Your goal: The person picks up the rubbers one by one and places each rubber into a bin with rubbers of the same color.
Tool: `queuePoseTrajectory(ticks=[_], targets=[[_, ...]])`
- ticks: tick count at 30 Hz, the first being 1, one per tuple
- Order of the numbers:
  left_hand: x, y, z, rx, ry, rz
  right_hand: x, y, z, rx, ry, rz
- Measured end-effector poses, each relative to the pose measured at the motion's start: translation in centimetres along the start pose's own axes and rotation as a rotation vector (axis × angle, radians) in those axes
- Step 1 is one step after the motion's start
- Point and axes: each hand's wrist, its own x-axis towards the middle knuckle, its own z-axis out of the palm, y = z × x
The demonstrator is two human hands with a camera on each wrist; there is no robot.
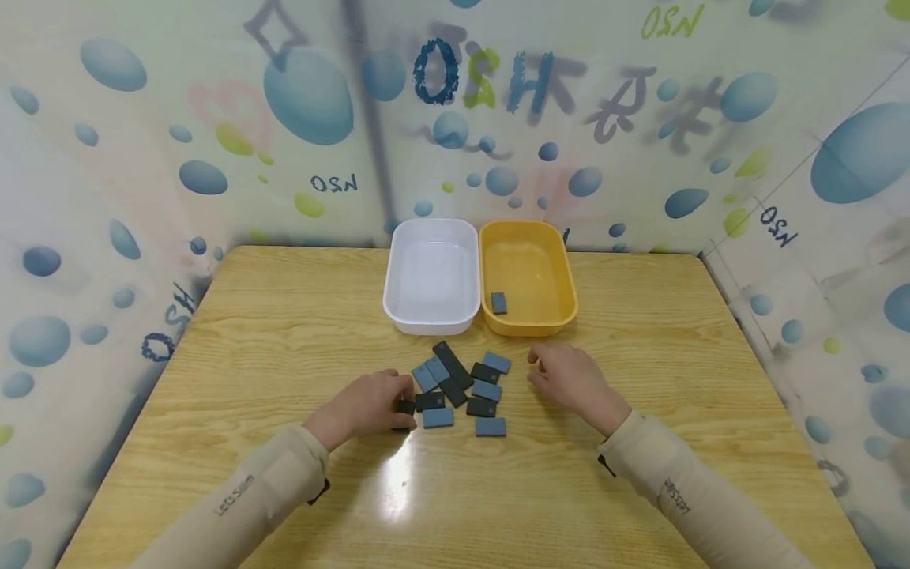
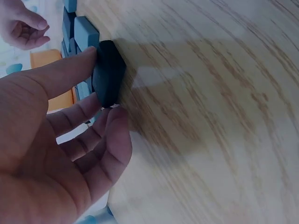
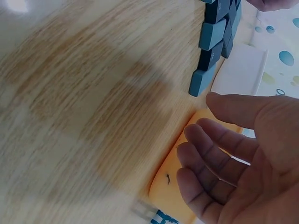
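Beige sleeves [image 1: 249, 498], left grip [image 1: 366, 405] pinching dark block [image 2: 109, 74], right grip [image 1: 569, 379] loosely spread, blocks [image 1: 453, 365] between, white tub [image 1: 434, 276], yellow tub [image 1: 529, 269] behind

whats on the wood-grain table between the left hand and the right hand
Flat rectangular black and blue-grey blocks lie there, then a bare strip of table just before the right hand, as the head view shows.

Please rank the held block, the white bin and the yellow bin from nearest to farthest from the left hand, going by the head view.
1. Held block: in the left hand, at the fingers.
2. White bin: beyond the hand, slightly right.
3. Yellow bin: beyond, right of the white bin.
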Motion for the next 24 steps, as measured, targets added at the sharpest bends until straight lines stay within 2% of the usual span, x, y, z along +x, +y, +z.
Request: queuePoseTrajectory(ticks=[7, 17, 24], targets=[[0.21, 0.10, 0.06, -0.025, -0.014, -0.038, -0.02, 0.13, 0.23, 0.003, -0.018, 0.007], [0.12, 0.43, 0.24, -0.068, 0.024, -0.123, -0.23, 0.01, 0.25, 0.021, -0.004, 0.003], [0.12, 0.27, 0.49, -0.064, 0.064, -0.104, -0.27, -0.07, 0.42, 0.039, -0.007, 0.013]])
